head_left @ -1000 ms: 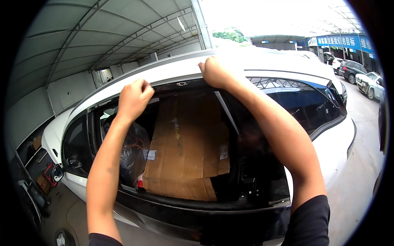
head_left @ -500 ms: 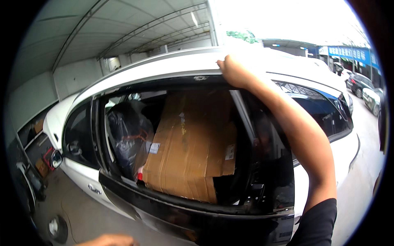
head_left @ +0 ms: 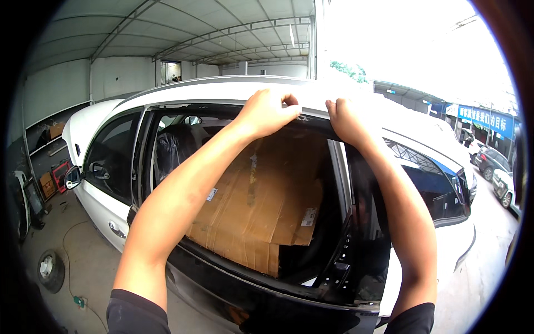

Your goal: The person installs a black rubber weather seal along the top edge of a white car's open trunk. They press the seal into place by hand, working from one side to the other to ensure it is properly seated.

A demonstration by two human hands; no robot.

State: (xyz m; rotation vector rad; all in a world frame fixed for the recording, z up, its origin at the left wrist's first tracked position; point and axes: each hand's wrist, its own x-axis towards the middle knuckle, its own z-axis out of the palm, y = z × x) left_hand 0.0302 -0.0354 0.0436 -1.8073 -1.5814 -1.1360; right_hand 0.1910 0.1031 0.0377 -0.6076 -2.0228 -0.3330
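Note:
A black rear car door (head_left: 233, 298) with an open window hole stands at the side of a white car. At the top of its window frame, my left hand (head_left: 270, 113) is closed, thumb and index finger curled together beside a small pale patch. What it pinches, if anything, is too small to make out. Just to its right, my right hand (head_left: 350, 121) is bent over the upper edge of the same frame, fingers closed on it. Through the opening a large brown cardboard box (head_left: 245, 211) shows inside the car, partly covered by my left forearm.
The white car roof (head_left: 222, 86) lies behind my hands. A plastic-covered front seat (head_left: 172, 147) is ahead of the box. On the floor at left lie a wheel (head_left: 51, 271) and a thin cable (head_left: 68, 250). Other cars (head_left: 492, 164) are parked at far right.
My left hand has risen from the lower edge to the top of the door frame. My right hand stays on the frame's upper edge. The view has shifted slightly.

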